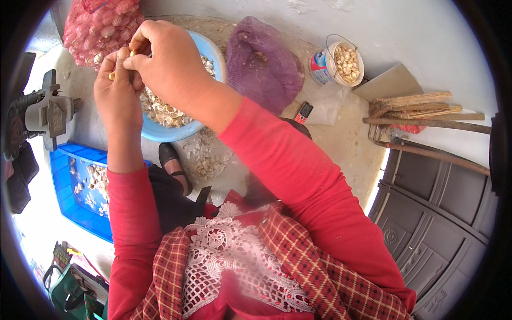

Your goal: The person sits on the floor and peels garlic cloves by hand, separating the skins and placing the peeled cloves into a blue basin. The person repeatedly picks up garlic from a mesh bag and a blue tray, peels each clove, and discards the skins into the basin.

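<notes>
Above the light-blue basin (217, 53), which holds a heap of papery garlic skins (165, 113), my two hands meet. My left hand (118, 88) is closed, and a yellowish garlic clove (111, 76) shows between its fingers. My right hand (173, 66) pinches at a second garlic clove (133, 53) at the left hand's fingertips. A dark bit shows beside the right fingers, too small to name. Close behind the hands stands a red mesh bag (104, 32) full of garlic bulbs.
A blue crate (63, 184) with garlic pieces lies at the left. A purple mesh sack (261, 64) is right of the basin. Farther right are a white bucket (325, 69) of peeled cloves, a phone (304, 112), wooden sticks (421, 104) and a dark panelled door (426, 224).
</notes>
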Motion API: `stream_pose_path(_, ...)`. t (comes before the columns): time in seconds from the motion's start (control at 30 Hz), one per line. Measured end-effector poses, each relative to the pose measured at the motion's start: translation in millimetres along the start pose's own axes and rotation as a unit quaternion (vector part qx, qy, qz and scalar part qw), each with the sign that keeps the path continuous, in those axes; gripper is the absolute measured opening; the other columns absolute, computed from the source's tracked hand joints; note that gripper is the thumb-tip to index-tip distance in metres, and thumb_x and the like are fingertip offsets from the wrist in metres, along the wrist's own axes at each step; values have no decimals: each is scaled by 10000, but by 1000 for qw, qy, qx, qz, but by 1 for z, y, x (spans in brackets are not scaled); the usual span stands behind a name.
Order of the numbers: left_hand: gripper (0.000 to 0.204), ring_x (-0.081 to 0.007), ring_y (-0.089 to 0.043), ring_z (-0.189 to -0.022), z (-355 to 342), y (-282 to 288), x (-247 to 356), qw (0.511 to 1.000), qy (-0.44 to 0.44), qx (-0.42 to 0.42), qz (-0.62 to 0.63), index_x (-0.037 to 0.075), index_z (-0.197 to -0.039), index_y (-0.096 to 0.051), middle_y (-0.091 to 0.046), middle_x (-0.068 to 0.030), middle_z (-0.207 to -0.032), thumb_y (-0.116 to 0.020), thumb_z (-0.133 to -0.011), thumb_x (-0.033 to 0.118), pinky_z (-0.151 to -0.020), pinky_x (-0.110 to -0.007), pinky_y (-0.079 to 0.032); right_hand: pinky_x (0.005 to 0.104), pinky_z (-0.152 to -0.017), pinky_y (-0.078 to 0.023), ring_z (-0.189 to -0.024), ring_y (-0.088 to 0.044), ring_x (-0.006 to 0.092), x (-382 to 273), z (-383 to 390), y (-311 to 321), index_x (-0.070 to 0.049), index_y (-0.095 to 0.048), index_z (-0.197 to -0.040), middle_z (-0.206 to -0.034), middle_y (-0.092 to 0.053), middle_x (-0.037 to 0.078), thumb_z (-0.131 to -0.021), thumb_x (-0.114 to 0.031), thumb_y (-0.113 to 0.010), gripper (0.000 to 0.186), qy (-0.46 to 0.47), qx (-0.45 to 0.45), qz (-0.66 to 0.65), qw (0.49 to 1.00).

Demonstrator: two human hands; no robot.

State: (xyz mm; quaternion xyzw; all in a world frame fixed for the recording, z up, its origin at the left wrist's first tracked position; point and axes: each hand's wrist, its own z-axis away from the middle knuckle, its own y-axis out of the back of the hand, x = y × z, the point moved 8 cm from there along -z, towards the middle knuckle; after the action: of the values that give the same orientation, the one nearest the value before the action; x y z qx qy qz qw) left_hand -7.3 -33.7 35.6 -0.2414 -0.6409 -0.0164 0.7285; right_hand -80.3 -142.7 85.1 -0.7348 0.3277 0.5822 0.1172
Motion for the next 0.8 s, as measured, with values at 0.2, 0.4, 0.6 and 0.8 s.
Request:
stream_pose_path(0.2, 225, -24, -410, -550, 0, -5, 4, 999, -13, -37, -9, 47, -966, -602, -517, 44, -691, -524, -1047, 242, -482, -183, -299, 445, -740, -497, -832, -623, 347, 3, -3, -1, -6, -607, -791, -860, -639, 158, -753, -63, -732, 143, -32, -2, -41, 999)
stream_pose_path(0.4, 258, -57, -423, -560, 1, -3, 1, 997, 12, -40, 65, 38, -927, -574, -503, 8, -670, -504, -1054, 252, -480, -192, -295, 396, -718, -519, -790, -646, 311, 7, -4, 3, 22, -637, -814, -866, -644, 171, -750, 25, -683, 79, -59, 14, -129, 990)
stream_pose_path(0.6, 172, -57, -423, -585, 1, -9, 6, 989, -1, -97, 112, 15, -995, -592, -541, -2, -745, -564, -1023, 182, -502, -187, -315, 367, -670, -524, -753, -645, 279, 8, -7, 6, 42, -656, -793, -851, -639, 169, -766, 40, -678, 34, -19, 51, -130, 990)
stream_pose_path(0.8, 116, -47, -407, -597, 0, -11, 1, 986, 5, -110, 127, -7, -1044, -610, -568, 3, -796, -635, -968, 76, -517, -186, -324, 309, -578, -499, -626, -631, 171, 10, -7, 6, 32, -653, -767, -714, -667, 118, -793, 21, -665, 31, -46, 57, -197, 978)
